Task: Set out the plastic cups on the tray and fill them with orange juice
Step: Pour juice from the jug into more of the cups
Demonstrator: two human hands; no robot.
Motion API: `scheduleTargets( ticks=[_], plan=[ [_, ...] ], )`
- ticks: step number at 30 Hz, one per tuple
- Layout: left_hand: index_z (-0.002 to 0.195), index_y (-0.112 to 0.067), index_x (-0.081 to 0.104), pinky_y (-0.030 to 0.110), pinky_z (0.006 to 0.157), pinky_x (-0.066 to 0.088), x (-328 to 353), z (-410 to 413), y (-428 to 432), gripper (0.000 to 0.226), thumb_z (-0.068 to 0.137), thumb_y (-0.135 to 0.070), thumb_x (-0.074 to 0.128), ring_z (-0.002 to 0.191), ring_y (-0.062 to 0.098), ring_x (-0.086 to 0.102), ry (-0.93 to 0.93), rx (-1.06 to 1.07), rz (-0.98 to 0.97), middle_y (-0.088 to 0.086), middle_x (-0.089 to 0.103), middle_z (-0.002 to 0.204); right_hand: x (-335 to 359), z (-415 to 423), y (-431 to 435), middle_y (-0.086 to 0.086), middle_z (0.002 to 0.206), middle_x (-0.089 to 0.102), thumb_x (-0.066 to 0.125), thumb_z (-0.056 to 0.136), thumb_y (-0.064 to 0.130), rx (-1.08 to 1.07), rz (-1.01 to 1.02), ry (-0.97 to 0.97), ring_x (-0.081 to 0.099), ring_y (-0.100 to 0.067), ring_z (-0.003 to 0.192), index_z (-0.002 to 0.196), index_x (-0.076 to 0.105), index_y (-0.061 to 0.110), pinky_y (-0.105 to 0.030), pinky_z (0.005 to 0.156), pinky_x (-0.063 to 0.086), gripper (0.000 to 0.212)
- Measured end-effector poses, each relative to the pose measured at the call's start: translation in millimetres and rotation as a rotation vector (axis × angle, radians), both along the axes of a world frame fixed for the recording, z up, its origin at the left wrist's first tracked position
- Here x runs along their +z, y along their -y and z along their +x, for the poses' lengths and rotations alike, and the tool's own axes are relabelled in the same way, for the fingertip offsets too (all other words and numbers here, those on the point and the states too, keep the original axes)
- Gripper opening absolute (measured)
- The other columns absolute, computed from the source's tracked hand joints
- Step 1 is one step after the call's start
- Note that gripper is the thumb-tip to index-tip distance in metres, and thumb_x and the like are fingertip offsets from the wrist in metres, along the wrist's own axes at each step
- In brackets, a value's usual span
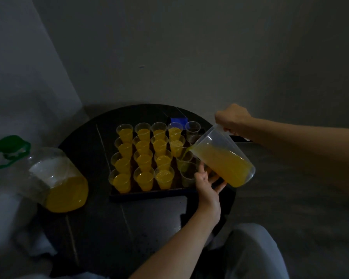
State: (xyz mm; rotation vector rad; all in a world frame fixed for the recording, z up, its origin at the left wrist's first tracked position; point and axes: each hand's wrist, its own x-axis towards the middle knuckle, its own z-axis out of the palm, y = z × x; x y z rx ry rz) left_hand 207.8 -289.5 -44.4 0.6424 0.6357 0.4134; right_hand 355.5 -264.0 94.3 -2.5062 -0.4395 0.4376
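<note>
One tray (149, 195), fourteen full cups (144, 179), one cup (182, 156) filling, three empty cups (187, 174), right hand (233, 117) gripping jug (222, 158) at three o'clock, left hand (207, 183) spread beneath, bottle (56, 178) at nine.

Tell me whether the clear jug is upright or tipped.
Tipped. The jug leans spout-down over the tray, juice streaming from its lip into a cup; the right hand grips its handle.

A round dark surface (85, 228) carries a dark tray (149, 195) just left of the left fingers (201, 171). A large clear jug (54, 184) of orange juice stands well left of them, and a blue object (178, 120) lies beyond them.
</note>
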Motion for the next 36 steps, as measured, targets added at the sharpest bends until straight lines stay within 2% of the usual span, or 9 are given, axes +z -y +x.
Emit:
scheduleTargets(
  ticks=[15, 22, 36],
  plan=[
    [0.142, -0.036, 0.050, 0.053, 0.105, 0.049, -7.4, 0.0, -0.4, 0.048, 0.104, -0.030, 0.022, 0.123, 0.028, 0.059, -0.019, -0.013, 0.002, 0.005, 0.059, 0.134, -4.1, -2.0, 1.1, -0.009, 0.075, 0.057, 0.051, 0.096, 0.027, -0.005, -0.030, -0.011, 0.052, -0.019, 0.064, 0.081, 0.058, 0.008, -0.030, 0.060, 0.042, 0.025],
    [0.144, -0.035, 0.048, 0.056, 0.106, 0.047, -16.5, -4.6, 1.8, 0.047, 0.103, -0.027, 0.026, 0.122, 0.029, 0.059, -0.007, -0.009, -0.007, 0.006, 0.059, 0.134, -14.6, -6.5, 0.8, -0.007, 0.073, 0.058, 0.051, 0.097, 0.028, -0.010, -0.038, -0.016, 0.051, -0.017, 0.061, 0.086, 0.060, 0.007, -0.025, 0.052, 0.041, 0.026],
    [0.142, -0.032, 0.050, 0.053, 0.105, 0.048, -13.1, 2.1, 3.2, 0.047, 0.102, -0.023, 0.028, 0.120, 0.029, 0.058, -0.007, -0.014, -0.021, 0.006, 0.059, 0.130, -14.5, 0.1, 0.8, -0.007, 0.074, 0.057, 0.051, 0.098, 0.030, -0.023, -0.047, 0.008, 0.052, -0.016, 0.061, 0.081, 0.057, 0.009, -0.024, 0.051, 0.042, 0.027]
  ],
)
